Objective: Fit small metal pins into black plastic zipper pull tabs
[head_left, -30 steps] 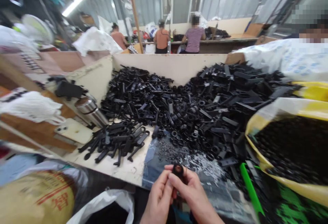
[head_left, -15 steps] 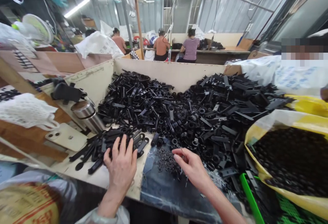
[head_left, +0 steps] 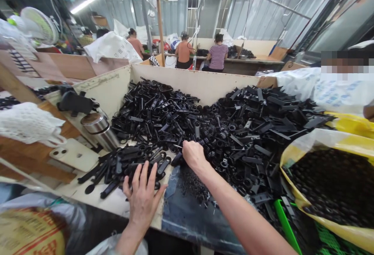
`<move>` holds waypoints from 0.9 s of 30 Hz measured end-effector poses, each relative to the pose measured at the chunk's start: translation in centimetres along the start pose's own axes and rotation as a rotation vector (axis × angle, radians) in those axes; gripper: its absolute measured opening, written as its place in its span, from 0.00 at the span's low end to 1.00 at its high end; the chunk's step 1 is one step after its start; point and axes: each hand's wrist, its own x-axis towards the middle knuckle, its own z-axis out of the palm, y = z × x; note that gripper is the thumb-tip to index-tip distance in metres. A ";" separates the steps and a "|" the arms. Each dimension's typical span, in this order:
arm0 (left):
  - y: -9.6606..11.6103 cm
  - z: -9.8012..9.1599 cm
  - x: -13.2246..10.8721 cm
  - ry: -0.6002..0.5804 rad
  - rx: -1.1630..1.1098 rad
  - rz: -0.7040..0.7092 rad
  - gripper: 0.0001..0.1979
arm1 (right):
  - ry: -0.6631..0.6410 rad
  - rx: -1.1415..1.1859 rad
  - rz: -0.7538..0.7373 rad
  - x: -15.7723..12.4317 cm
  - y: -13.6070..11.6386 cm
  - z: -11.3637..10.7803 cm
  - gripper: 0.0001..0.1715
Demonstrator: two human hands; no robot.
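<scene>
My left hand (head_left: 143, 192) lies with its fingers spread at the near edge of a small heap of long black parts (head_left: 128, 163). My right hand (head_left: 193, 154) is closed at the middle of the worktop, in front of the large pile of black plastic pieces (head_left: 157, 109). A thin, light-coloured rod sticks out to the left from its fingers; what it belongs to is hidden. Below that hand, small dark screws (head_left: 194, 183) are heaped on a dark mat (head_left: 187, 220).
A steel flask (head_left: 101, 130) and a phone (head_left: 75, 155) are at the left. On the right are a yellow-edged sack (head_left: 330, 185) of small black pieces and a green crate (head_left: 288, 225). Several people sit beyond the back board (head_left: 204, 78).
My right hand has moved up and left from the screws, closed, with a thin rod now showing. My left hand has shifted slightly right and down, its thumb farther out.
</scene>
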 end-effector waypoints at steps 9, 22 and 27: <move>2.1 -0.6 1.5 -0.127 0.070 -0.001 0.40 | 0.271 0.147 -0.066 -8.8 4.8 -1.7 0.13; 9.3 -4.6 -2.4 -0.909 -1.305 -0.525 0.27 | 0.426 0.539 -0.267 -18.8 5.8 5.0 0.14; 7.0 -4.4 -2.6 -0.764 -1.173 -0.501 0.22 | 0.270 0.520 -0.274 -17.4 7.8 3.1 0.14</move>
